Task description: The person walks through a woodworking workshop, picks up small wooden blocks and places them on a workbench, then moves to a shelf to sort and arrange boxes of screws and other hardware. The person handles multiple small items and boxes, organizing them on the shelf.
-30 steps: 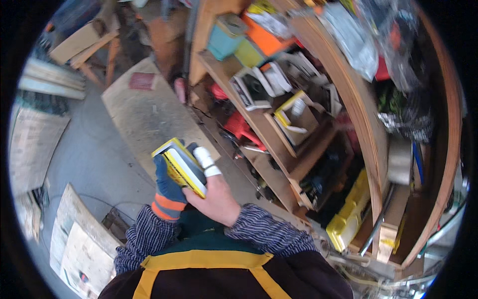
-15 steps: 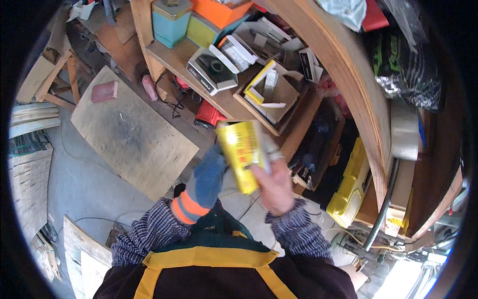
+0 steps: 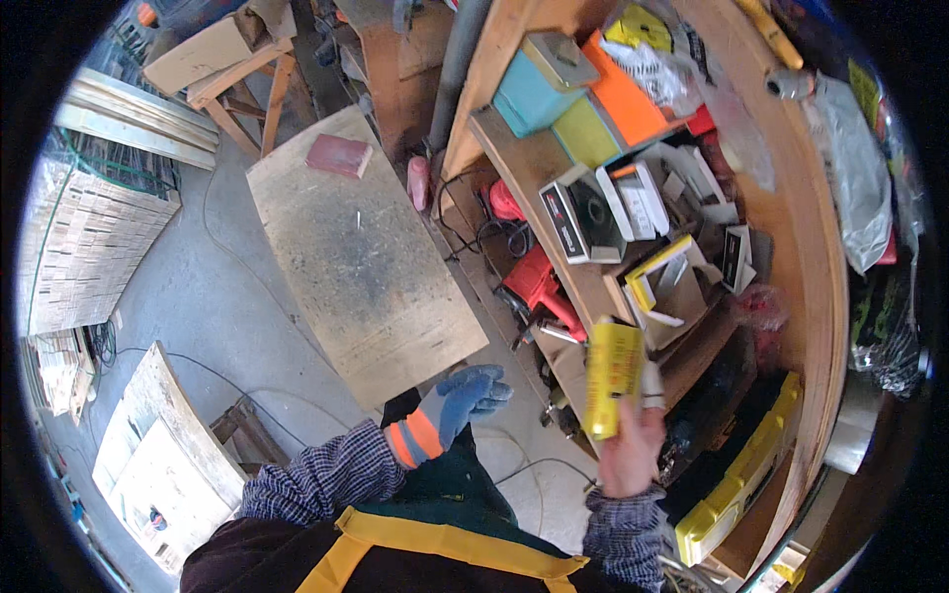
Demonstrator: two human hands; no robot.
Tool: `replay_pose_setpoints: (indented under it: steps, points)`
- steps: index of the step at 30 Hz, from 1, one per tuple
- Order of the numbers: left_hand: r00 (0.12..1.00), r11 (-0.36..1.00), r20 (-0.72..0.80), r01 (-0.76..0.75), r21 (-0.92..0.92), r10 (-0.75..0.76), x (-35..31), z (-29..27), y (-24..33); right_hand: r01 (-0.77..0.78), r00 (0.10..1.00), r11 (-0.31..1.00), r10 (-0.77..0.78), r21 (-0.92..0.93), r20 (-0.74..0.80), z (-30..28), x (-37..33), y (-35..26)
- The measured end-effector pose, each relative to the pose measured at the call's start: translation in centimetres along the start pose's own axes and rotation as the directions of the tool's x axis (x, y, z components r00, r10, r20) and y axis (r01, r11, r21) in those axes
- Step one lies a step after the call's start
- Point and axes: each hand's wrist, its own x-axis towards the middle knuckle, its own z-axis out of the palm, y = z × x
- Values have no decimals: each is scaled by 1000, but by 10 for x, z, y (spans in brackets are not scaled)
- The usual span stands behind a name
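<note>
Yellow box gripped in front of a crowded shelf

Nearest are a dark garment with a yellow band [image 3: 435,542] and striped, woven-looking sleeves. The left hand [image 3: 465,403], in a blue glove with an orange cuff, holds nothing visible, its fingers stretched out near the wooden board [image 3: 381,287]. The bare right hand [image 3: 633,450] grips a slim, rectangular yellow box [image 3: 611,378] at its lower end; one finger wears a white wrapping.

The box hangs before the wooden shelf [image 3: 576,296], hiding part of its edge; whether they touch cannot be told. To the hand's right, a long, ribbed yellow case [image 3: 741,479] fills the lower space. Just beyond the box sit an open carton with a yellow flap [image 3: 674,282] and a glossy red tool [image 3: 542,287].

Farther off, the board's face is smudged dark and bears a reddish block [image 3: 338,155]. Folded-back cardboard crowds the shelf around a white carton [image 3: 633,201], with a boxy turquoise container [image 3: 539,91] behind. Straight pale planks [image 3: 143,121] lie stacked at far left.
</note>
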Motion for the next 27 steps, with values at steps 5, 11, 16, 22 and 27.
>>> replay_pose_setpoints:
  steps: [5, 11, 16, 22, 27]
  points:
    - [905, 896, 134, -422, 140, 405, -7, 32, 58, -119, 979, 983, 93, 136, 181, 91, 18, 24]
    - [697, 556, 239, -695, 456, 676, 11, 56, 152, 37, 987, 957, -81, 287, 142, 178, 63, 27]
    - [445, 89, 378, -734, 673, 812, 17, 74, 190, 230, 952, 963, -252, 140, 173, 174, 88, -23]
    - [128, -510, 584, -362, 780, 802, 69, 118, 296, 343, 925, 930, -359, 129, 125, 163, 97, -65]
    - [479, -620, 478, 196, 759, 736, 105, 157, 332, 252, 965, 963, -257, 100, 45, 146, 104, -63]
